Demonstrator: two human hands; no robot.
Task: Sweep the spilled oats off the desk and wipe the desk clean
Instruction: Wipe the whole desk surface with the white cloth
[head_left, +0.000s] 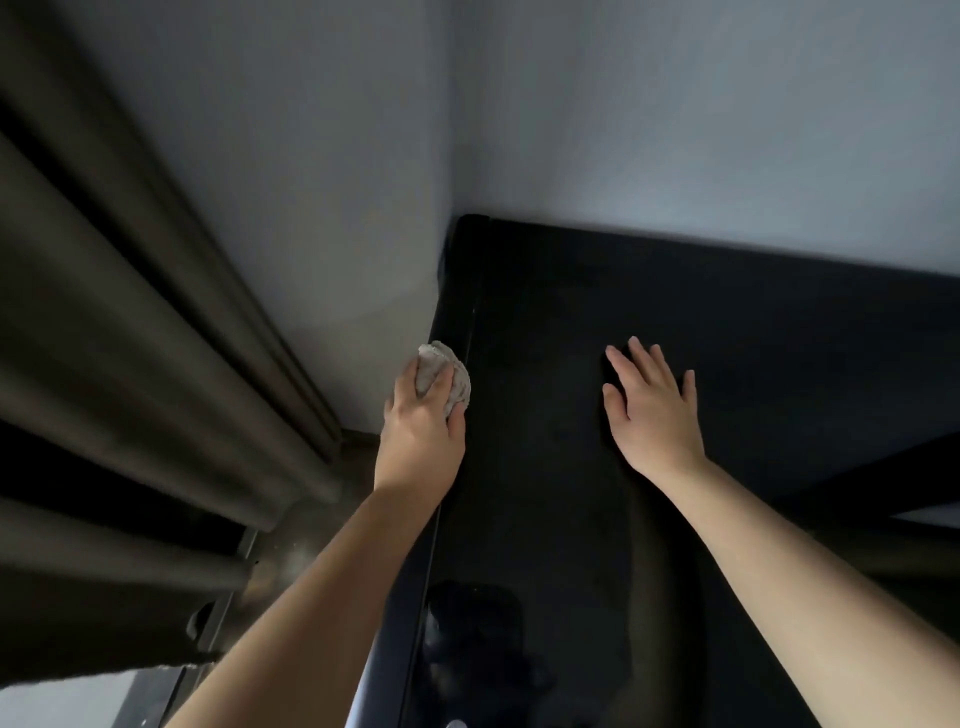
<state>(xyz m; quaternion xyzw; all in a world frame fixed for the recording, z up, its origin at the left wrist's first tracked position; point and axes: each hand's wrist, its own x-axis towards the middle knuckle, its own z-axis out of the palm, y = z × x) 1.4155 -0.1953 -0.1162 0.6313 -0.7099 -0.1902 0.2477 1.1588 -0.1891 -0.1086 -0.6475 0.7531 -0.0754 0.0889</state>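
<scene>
left hand (422, 431) clenches a crumpled, nubby pale cloth (445, 375) at the desk's left edge by the wall. right hand (653, 410) flat, fingers spread, on glossy black desk (545, 322) top. no oats visible. dark pleated curtain (130, 312) at left.

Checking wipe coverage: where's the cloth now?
Head view, left of centre: the cloth is bunched in the left hand at the left edge of the desk, beside the wall.
</scene>
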